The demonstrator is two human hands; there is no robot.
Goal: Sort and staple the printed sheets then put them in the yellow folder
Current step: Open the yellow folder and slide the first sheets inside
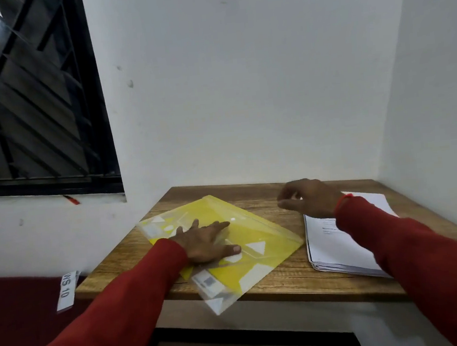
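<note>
The yellow folder (257, 225), translucent plastic with white shapes and a snap button, lies askew on the wooden table (287, 278), its near corner past the front edge. My left hand (206, 242) lies flat on it, fingers spread. A stack of printed sheets (337, 246) rests at the table's right side, partly under my right forearm. My right hand (308, 197) hovers above the table's far part, beyond the sheets, fingers loosely curled with nothing seen in them. I see no stapler.
White walls close the table in at the back and the right. A dark barred window (27, 94) is at upper left. A white tag marked "WS 10" (67, 291) hangs off the table's left over a dark red surface (18, 318).
</note>
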